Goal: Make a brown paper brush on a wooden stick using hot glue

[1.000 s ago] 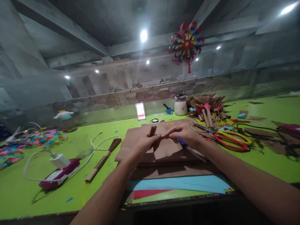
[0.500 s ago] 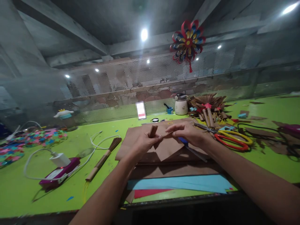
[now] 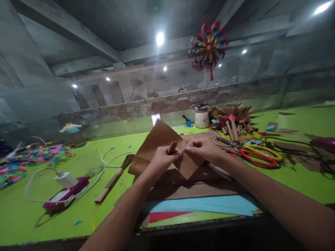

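My left hand (image 3: 162, 159) is closed round narrow pleats of brown paper (image 3: 190, 165), whose folded end stands up between thumb and fingers. Thumb and forefinger of my right hand (image 3: 202, 149) pinch the same paper close to the left fingertips. One flat corner of it hangs down below the hands. Behind my left hand a wide brown sheet (image 3: 151, 144) stands up; whether it is one piece with the pleats I cannot tell. Under both hands lies a stack of brown paper (image 3: 180, 191). Scissors (image 3: 258, 157) with red and yellow handles rest right of my right hand.
Light-blue paper strips (image 3: 204, 205) lie along the near edge. At left are a tied brown paper fan (image 3: 111, 184), a purple power strip (image 3: 66, 195) with a white cable, and colourful paper stars (image 3: 49, 153). Finished fans (image 3: 231, 118) and a white jar (image 3: 202, 116) stand at back right.
The brown sheet behind my left hand has risen, covering part of the bright screen at the back. My right fingers have drawn in closer to the left hand, into a tighter pinch.
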`<state>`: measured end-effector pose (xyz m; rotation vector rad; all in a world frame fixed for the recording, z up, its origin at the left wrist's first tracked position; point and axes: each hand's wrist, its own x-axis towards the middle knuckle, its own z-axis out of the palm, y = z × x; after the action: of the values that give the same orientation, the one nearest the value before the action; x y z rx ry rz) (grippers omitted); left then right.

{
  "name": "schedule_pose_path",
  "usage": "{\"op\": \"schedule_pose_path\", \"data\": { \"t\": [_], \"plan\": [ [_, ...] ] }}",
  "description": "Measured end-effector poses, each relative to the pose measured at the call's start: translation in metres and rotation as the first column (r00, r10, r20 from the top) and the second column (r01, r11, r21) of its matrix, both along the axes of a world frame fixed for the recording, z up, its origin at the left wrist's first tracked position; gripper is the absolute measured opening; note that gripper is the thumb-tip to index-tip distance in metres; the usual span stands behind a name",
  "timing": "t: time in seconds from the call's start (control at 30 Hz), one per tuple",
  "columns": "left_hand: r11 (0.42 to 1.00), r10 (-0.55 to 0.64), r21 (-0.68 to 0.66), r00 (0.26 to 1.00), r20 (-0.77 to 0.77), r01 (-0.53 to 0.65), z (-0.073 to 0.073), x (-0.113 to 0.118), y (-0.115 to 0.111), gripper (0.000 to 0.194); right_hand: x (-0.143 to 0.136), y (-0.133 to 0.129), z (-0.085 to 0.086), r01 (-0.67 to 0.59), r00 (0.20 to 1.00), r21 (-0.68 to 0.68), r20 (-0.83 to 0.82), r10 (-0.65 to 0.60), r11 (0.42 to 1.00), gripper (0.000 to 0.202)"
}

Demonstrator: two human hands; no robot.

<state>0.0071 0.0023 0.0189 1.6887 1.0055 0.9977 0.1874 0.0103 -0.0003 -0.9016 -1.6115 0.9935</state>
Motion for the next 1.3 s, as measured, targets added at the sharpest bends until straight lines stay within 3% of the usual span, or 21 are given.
{"op": "schedule_pose_path", "data": {
  "t": [0.1, 0.23, 0.57, 0.8, 0.9, 1.13, 1.3],
  "plan": [
    [0.999, 0.017, -0.027, 1.0, -0.025, -0.018, 0.0, -0.002, 0.0, 0.025, 0.001, -0.001, 0.001, -0.006, 1.0, -0.058, 0.0, 0.006, 0.998, 0.034],
    [0.989, -0.052, -0.14, 0.999, -0.011, 0.05, -0.001, -0.003, -0.002, 0.028, 0.001, 0.0, -0.002, -0.059, 0.998, -0.092, 0.007, 0.06, 0.994, 0.037],
    [0.976, -0.046, -0.213, 0.999, 0.017, 0.049, -0.006, -0.003, 0.0, 0.032, 0.002, 0.002, -0.002, -0.098, 0.995, -0.057, -0.038, 0.096, 0.994, 0.029],
    [0.977, -0.106, -0.182, 0.993, 0.048, 0.113, -0.006, -0.001, -0.002, 0.03, -0.002, -0.004, 0.001, -0.078, 0.99, -0.149, -0.13, 0.059, 0.986, 0.033],
    [0.986, -0.08, -0.144, 0.995, 0.059, 0.088, -0.006, 0.001, -0.002, 0.031, -0.003, -0.004, 0.001, -0.079, 0.986, -0.178, -0.159, 0.051, 0.981, 0.034],
    [0.996, -0.081, 0.032, 0.997, -0.001, 0.081, -0.009, 0.005, -0.002, 0.026, -0.003, -0.001, 0.001, -0.023, 0.998, -0.087, -0.052, 0.019, 0.996, 0.036],
    [0.998, -0.058, 0.027, 0.998, -0.009, 0.059, -0.006, 0.007, -0.005, 0.028, -0.004, -0.001, -0.001, -0.027, 0.999, -0.077, -0.031, 0.025, 0.997, 0.039]
  ]
}}
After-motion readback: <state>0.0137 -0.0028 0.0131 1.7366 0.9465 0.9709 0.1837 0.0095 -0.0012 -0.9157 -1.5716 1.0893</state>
